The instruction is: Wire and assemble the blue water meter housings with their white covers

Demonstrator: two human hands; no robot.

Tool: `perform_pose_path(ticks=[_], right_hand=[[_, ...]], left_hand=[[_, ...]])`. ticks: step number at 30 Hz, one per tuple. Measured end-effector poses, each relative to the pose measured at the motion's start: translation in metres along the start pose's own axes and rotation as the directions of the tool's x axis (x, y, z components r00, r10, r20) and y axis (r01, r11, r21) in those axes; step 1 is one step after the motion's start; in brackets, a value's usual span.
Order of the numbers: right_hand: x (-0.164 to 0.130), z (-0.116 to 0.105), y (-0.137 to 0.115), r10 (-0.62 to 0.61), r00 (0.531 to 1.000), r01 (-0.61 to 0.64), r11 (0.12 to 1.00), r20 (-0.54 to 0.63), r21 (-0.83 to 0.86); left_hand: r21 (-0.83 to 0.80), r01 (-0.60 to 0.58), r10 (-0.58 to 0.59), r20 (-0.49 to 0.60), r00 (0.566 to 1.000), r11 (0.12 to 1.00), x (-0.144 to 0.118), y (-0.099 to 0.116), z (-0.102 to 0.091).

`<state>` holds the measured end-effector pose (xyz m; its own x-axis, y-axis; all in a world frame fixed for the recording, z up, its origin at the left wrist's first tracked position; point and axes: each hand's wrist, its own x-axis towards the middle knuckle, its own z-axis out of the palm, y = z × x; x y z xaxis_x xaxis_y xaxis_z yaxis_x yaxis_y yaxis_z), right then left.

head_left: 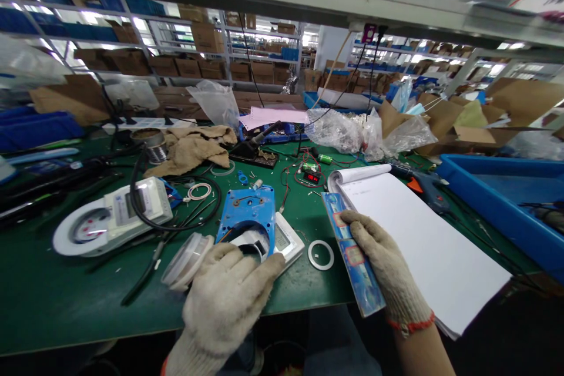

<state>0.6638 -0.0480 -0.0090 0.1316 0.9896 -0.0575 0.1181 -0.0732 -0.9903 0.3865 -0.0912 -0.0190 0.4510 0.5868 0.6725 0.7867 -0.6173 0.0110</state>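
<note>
Both my hands wear knitted work gloves. My left hand (227, 299) rests on top of an opened meter (247, 220) with a blue circuit plate and a white body, at the front edge of the green bench (66, 299). My right hand (381, 264) lies flat on the left edge of an open notepad (423, 241), fingers on its blue printed cover strip (352, 258). The notepad's blank white page hangs partly over the bench edge. A white ring (321, 254) lies between the two hands.
A second white meter (110, 220) with a black cable lies at the left, a clear round lid (187, 258) beside my left hand. A soldering iron stand (255, 153), brown cloth (194, 147), solder spool (152, 142), loose wired parts (311, 173), plastic bags and a blue bin (506, 200) crowd the bench.
</note>
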Motion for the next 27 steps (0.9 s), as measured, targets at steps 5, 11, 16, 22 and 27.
perform_pose_path(ticks=[5, 11, 16, 22, 27], right_hand=[[-0.005, 0.002, -0.006, 0.004, 1.000, -0.004, 1.000, -0.016, -0.007], [-0.009, 0.003, -0.011, 0.007, 1.000, -0.007, 0.999, 0.001, 0.040], [-0.008, 0.000, -0.003, -0.023, 0.998, 0.019, 0.998, 0.065, 0.058], [-0.008, -0.003, 0.000, -0.015, 0.994, 0.004, 0.996, 0.112, 0.093], [-0.008, -0.004, -0.001, -0.003, 0.991, -0.011, 0.995, 0.137, 0.100]], left_hand=[[-0.010, -0.005, 0.005, 0.007, 1.000, 1.000, -0.002, 0.000, 0.001], [-0.018, 0.028, -0.027, 0.049, 0.998, 0.999, -0.002, 0.000, 0.000], [-0.099, 0.078, -0.072, 0.057, 0.996, 0.992, -0.002, -0.001, -0.002], [-0.078, 0.138, -0.133, 0.068, 0.989, 0.987, 0.001, 0.005, -0.005], [-0.102, 0.150, -0.145, 0.058, 0.988, 0.983, 0.001, 0.003, -0.007]])
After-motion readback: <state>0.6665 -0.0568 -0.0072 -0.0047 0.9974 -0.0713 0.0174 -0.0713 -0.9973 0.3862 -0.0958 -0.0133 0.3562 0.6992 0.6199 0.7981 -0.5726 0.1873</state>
